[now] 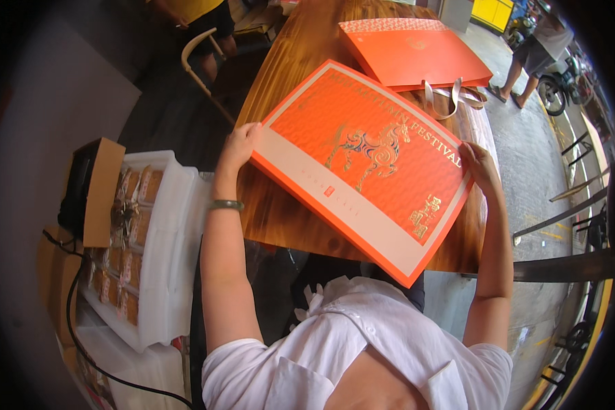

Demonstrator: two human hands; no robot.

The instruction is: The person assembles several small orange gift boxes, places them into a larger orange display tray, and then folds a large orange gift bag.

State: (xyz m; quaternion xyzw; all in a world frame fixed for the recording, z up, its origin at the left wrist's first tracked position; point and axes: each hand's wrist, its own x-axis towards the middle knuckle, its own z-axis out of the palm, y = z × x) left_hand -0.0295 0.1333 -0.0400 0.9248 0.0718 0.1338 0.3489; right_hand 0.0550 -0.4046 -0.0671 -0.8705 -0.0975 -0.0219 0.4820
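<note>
A flat orange gift box (307, 128) with a gold horse, gold lettering and a pale pink band is held at a slant over the near part of the wooden table. My left hand (244, 143) grips its left corner, a dark bangle on that wrist. At the right corner, my right hand (477, 166) has its thumb on top and its fingers mostly hidden below. Beyond the box an orange paper gift bag (410, 54) lies on its side, its pale ribbon handles (456, 100) trailing towards the table's right edge.
White plastic crates (166, 246) of wrapped cakes (128, 251) stand at the left, beside a cardboard box (102, 192) and a black cable (74, 328). A wooden chair (200, 48) and a person in yellow (197, 13) are at the far left. Another person (535, 51) stands near motorbikes.
</note>
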